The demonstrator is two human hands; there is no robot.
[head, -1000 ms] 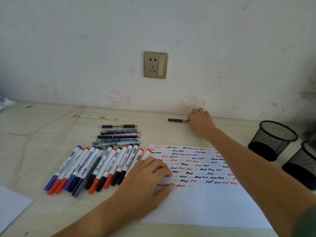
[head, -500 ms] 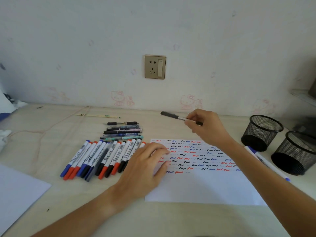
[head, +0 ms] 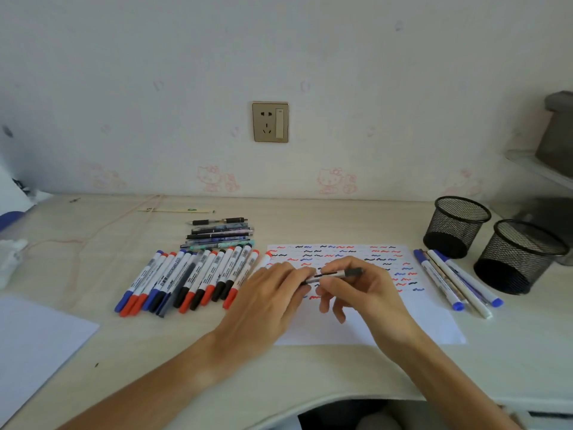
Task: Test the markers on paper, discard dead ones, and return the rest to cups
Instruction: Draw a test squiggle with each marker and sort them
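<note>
Head view, room: a pale, matt wall with faint pink cartoon prints and a brass-toned socket (head: 270,121) is seen behind a light wood-grain desk (head: 93,243).
Head view, paper: a smooth white sheet (head: 372,330) lies near the front edge of the desk, its far half covered in short red, blue and black squiggles.
Head view, pen in hand: a slim pen (head: 333,275), grey-barrelled with a dark end, is held level above the sheet.
Head view, grip: the pen is pinched by the right hand (head: 362,293) along its barrel, and its other end is pinched by the left hand (head: 266,299).
Head view, markers: a fanned row of white plastic markers (head: 192,277) with red, blue and black caps lies left of the sheet; a few more pens (head: 455,280) lie at its right.
Head view, cups: two black wire-mesh cups (head: 455,228) stand by the right edge, apparently unfilled.
Risk, cap: were the cap pulled sharply, ink could be streaked across fingers or sheet.
Risk, sorting: a faint mark could be lost among the crowded squiggles, so a dead pen might be misjudged.
Risk, rolling: round barrels could be nudged out of the row by the left forearm.
</note>
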